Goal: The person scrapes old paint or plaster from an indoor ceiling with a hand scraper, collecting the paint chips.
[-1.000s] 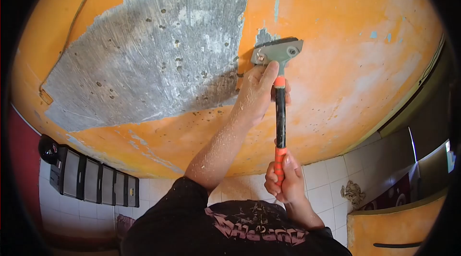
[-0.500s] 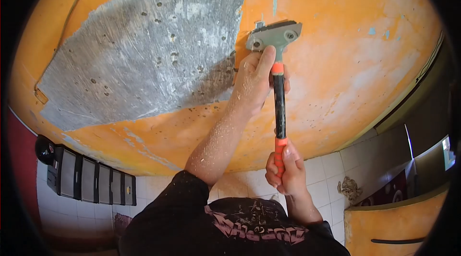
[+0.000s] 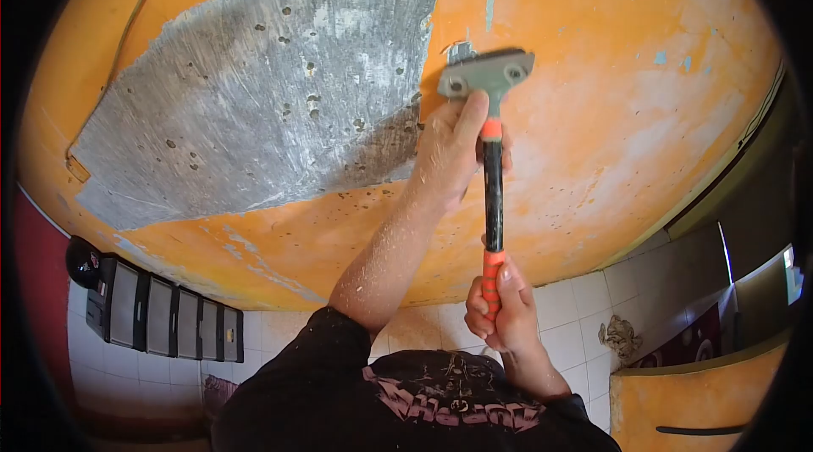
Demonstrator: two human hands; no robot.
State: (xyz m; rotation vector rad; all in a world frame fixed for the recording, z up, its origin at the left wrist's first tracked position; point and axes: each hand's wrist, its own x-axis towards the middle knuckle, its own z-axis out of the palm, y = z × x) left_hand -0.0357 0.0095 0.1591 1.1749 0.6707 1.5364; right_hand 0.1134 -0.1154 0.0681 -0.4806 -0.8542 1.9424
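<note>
A long-handled scraper with a grey-green head, black shaft and orange grip is held up against the orange painted wall. Near its head, my left hand is closed round the neck, thumb on the front. Lower down, my right hand wraps the ribbed orange grip. Just above the blade, a small scraped spot shows grey, with a curl of paint beside it. Left of the blade spreads a big bare grey patch dotted with dark pits. Pale flakes stick to my left forearm.
A black drawer unit stands on the white tiled floor at lower left, with a round black object on it. A crumpled cloth lies at right, near a low orange partition. A cable runs down the wall.
The scraper head has come a little down the wall, both hands still on it. More of the small grey scraped spot now shows above the blade.
</note>
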